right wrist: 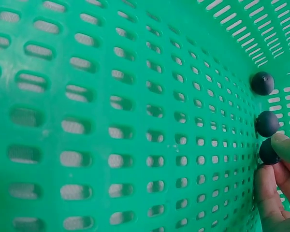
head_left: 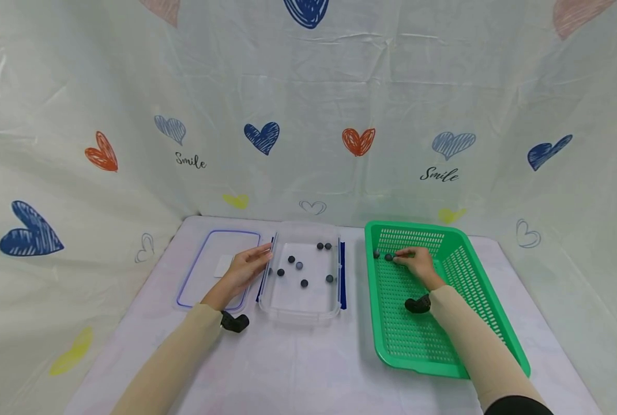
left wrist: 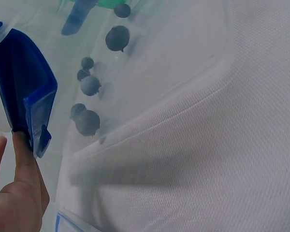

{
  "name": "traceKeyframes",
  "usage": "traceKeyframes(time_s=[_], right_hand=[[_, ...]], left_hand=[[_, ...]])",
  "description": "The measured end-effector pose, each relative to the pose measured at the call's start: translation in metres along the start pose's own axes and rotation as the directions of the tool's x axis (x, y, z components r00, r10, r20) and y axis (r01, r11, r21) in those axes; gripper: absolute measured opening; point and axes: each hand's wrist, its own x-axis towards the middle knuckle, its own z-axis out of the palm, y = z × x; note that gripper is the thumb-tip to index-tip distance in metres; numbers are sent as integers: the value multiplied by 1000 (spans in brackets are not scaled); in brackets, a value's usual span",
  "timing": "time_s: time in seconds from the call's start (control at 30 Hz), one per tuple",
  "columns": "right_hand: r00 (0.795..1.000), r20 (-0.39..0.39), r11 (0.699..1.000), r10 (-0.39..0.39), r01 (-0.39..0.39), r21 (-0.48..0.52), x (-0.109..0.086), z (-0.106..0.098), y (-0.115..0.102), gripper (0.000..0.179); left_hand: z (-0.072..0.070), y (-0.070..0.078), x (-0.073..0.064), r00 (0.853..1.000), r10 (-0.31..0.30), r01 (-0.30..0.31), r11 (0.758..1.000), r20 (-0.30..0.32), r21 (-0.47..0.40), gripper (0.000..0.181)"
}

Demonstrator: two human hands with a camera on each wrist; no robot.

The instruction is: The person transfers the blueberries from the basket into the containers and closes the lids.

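Pinching one dark, berry-like ball (right wrist: 269, 152) between thumb and fingertips, a grip apparently suiting its roundness, the right hand (head_left: 418, 267) sits inside the green basket (head_left: 402, 337), while the left hand (head_left: 243, 270), fingers nearly straight, touches the clear box (head_left: 290, 297) at its blue latch (left wrist: 41, 92), probably steadying it.

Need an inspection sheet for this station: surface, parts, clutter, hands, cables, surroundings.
Surface: table covered in a pale cloth.
Job's things: clear container, lid off, several dark berry-like balls scattered inside; green basket to its right, two loose balls plus the one being pinched, near its left wall.
Clutter: nothing seen beyond the blue-edged lid, lying left of the container.
Left hand: at the container's left side.
Right hand: pinches one ball in the basket.
Cables: nothing seen.
Surroundings: heart-printed sheeting behind and to both sides, with "Smile" lettering.
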Motion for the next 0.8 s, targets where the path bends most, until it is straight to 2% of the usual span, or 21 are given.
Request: traceKeyframes(time_s=[0.13, 0.4, 0.8], right_hand=[[1000, -2, 999, 21, -21, -37, 3, 1, 3, 25], [1000, -4, 999, 21, -21, -45, 4, -2, 4, 26], [1000, 16, 1000, 16, -16, 5, 3, -12, 2, 30]], left_hand=[[0, 0, -1, 1000, -6, 6, 1000, 0, -3, 52], [1, 1, -1, 1000, -5, 5, 1000, 5, 5, 53], [1, 1, 0, 1000, -5, 5, 1000, -2, 17, 53]])
